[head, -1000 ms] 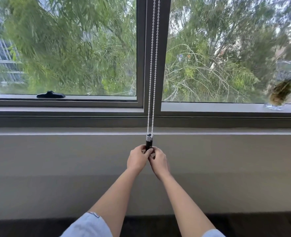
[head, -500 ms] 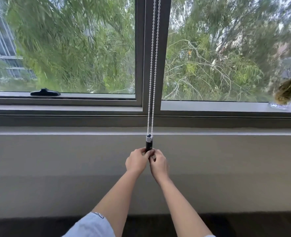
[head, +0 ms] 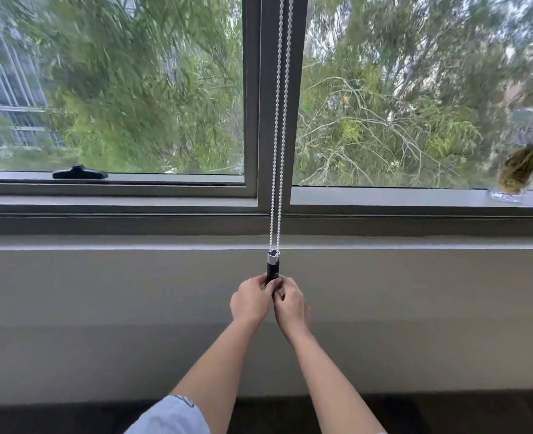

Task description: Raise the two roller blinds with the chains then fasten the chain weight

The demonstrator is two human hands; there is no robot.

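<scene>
below the sill, head view: chain weight (head: 272,268) hangs upright on the bead chain (head: 280,126), long axis vertical; left hand (head: 250,302) and right hand (head: 291,305) pinch its lower end from either side, equally near

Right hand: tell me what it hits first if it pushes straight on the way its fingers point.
The right hand already touches the chain weight; beyond that, probably the wall under the sill, though depth is unclear.
</scene>
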